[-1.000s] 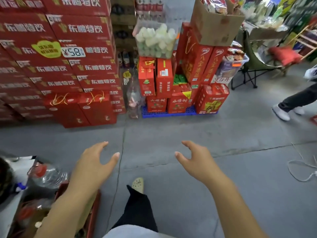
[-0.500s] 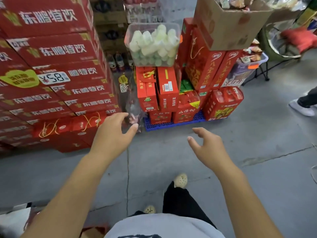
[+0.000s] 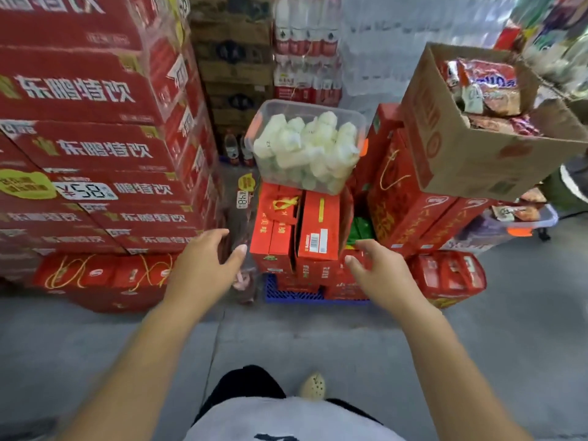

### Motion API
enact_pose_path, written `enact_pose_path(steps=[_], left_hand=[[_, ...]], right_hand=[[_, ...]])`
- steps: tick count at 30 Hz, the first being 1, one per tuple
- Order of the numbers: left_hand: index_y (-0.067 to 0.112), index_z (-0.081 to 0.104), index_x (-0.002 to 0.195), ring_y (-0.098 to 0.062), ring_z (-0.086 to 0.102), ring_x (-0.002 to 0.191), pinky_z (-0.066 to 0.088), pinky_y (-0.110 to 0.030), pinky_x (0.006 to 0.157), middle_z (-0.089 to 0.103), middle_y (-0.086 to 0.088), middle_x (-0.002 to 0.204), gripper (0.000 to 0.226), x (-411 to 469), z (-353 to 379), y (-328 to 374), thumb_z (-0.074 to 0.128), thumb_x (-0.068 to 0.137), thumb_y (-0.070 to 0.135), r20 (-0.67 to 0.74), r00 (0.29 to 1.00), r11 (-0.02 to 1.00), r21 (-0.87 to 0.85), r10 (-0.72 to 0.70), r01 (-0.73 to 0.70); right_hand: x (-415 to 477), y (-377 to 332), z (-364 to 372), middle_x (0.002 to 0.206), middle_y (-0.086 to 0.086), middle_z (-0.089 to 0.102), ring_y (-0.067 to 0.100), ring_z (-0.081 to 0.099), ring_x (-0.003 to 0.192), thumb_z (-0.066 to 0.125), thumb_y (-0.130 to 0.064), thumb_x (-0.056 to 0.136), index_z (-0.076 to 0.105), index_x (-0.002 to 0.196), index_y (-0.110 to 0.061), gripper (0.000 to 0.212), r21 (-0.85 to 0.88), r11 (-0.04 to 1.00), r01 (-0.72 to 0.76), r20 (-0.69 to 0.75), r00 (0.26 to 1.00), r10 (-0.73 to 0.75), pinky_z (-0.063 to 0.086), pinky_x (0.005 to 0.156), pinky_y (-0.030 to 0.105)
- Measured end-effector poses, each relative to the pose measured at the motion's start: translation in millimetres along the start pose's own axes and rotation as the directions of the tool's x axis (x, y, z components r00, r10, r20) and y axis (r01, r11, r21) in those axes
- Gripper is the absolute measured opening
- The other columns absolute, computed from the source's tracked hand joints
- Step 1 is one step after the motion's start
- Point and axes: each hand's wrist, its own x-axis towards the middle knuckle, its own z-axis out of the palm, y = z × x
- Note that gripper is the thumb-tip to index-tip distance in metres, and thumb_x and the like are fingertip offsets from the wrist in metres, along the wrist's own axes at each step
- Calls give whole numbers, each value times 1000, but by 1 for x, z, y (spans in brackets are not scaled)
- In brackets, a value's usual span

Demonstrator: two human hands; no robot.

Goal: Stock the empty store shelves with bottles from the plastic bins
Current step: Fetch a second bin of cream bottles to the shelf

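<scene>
Both hands stand higher in the frame than half a second ago, and the stacked goods fill more of the view; the other person's leg and shoe at the right edge are gone from sight.

Item 1. Left hand (image 3: 203,268), lower centre: fingers spread and gently curved, holding nothing. It lies in front of the gap between the red cartons (image 3: 79,148) and the red gift boxes (image 3: 318,227). Whether its fingertips touch the clear wrapped pack behind them cannot be told.

Item 2. Right hand (image 3: 385,275), lower centre-right: relaxed, fingers apart, holding nothing, in front of the lowest gift boxes.

Item 3. Clear plastic bin (image 3: 318,106), upper centre: rectangular with rounded corners and see-through walls, resting on top of the gift boxes. It is filled with pale bottles (image 3: 305,144), small, rounded and whitish green, heaped at all angles. Both hands are well below it.

Item 4. Red cartons, left half of the frame: glossy printed board with white lettering, stacked in flat layers; a ¥58 price tag (image 3: 86,190) sits on one face.

Item 5. Red gift boxes: upright, smooth card, some with yellow cord handles, set on a blue pallet (image 3: 286,296) of gridded plastic.

Item 6. Cardboard box (image 3: 461,154), upper right: brown corrugated board with open flaps, tilted, holding crinkled snack packets (image 3: 486,84).

Item 7. Shrink-wrapped bottle packs (image 3: 302,36), top centre, blurred.

Item 8. Floor (image 3: 318,338): grey concrete, matt, with a seam running up toward the gap.
</scene>
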Motion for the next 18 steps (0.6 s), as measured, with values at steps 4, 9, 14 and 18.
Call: enact_pose_path(steps=[4, 9, 14, 18], left_hand=[[14, 53, 141, -24, 49, 132, 40, -39, 107, 55, -6, 143, 56, 46, 11, 23, 58, 96, 46, 7, 999, 999, -34, -38, 38], [14, 53, 141, -24, 48, 134, 41, -41, 109, 54, -6, 144, 58, 113, 26, 23, 56, 95, 50, 44, 998, 999, -2, -37, 37], [10, 54, 137, -29, 51, 128, 46, -46, 102, 57, -9, 138, 58, 214, 37, 18, 55, 95, 50, 49, 999, 987, 159, 7, -15], [8, 60, 125, -35, 56, 118, 49, -45, 94, 62, -13, 126, 50, 314, 43, 17, 55, 95, 48, 63, 998, 970, 240, 25, -40]], right_hand=[[65, 0, -12, 96, -12, 60, 13, 59, 83, 60, -31, 98, 63, 126, -16, 32, 27, 999, 16, 0, 1000, -16, 52, 77, 31], [127, 9, -10, 105, -8, 62, 19, 63, 108, 60, -32, 98, 60, 132, -13, 38, 44, 998, -35, 15, 999, 34, 41, 82, 23], [201, 23, -2, 121, 5, 66, 18, 58, 100, 60, -40, 96, 57, 135, -13, 48, -29, 988, -155, 32, 987, 155, 45, 84, 27], [274, 27, -1, 120, 12, 67, 32, 63, 110, 59, -39, 97, 59, 128, -9, 44, -54, 952, -302, 32, 952, 304, 50, 90, 34]])
